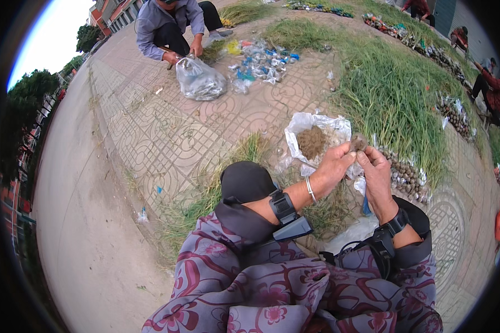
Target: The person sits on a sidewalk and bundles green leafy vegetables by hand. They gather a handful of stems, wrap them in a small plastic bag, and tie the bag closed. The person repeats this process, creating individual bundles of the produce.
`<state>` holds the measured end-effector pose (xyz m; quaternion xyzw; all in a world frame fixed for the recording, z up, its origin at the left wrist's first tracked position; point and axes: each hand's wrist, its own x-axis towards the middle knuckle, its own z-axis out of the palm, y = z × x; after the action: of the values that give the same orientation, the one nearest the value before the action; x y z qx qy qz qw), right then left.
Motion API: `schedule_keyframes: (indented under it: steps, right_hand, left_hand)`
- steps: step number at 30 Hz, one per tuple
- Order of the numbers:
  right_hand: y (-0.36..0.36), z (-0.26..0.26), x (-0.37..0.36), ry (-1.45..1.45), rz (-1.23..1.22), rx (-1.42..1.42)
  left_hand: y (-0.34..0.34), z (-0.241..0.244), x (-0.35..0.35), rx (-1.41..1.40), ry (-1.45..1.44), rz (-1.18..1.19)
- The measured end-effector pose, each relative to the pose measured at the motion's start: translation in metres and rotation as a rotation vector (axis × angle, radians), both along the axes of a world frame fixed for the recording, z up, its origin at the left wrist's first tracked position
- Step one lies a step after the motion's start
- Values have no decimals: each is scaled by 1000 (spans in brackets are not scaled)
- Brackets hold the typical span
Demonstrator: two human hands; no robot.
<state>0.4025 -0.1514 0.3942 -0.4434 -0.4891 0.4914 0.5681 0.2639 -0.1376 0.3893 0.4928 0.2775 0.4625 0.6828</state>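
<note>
Between the fingertips of both hands is a small clear plastic bag filled with brown soil (pixel 358 142), its loose end hanging below. My left hand (pixel 336 163) pinches it from the left, and my right hand (pixel 374 166) holds it from the right. Just beyond my left hand lies an open white plastic sack (pixel 293 134) with a heap of loose brown soil (pixel 311 142) inside. Rows of small soil-filled bags (pixel 406 177) rest on the ground to the right of my right hand, partly hidden by it.
Long cut grass (pixel 393 91) spreads beyond the hands. A co-worker (pixel 168 31) crouches at upper left over a clear plastic bag (pixel 202 81), near scattered blue and white small bags (pixel 264 64). A round manhole cover (pixel 446 241) lies at right. More people sit at far right.
</note>
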Motion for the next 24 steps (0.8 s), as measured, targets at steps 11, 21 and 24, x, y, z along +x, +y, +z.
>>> schedule_keyframes:
  steps: [11,21,24]
  right_hand:
    - [-4,-10,-4,215,47,-64]
    - [-4,7,6,345,289,-142]
    - [-1,-1,12,325,309,-164]
  left_hand:
    - [2,-24,12,335,370,258]
    - [8,6,-10,75,-45,-199]
    - [9,2,-7,91,-53,-193]
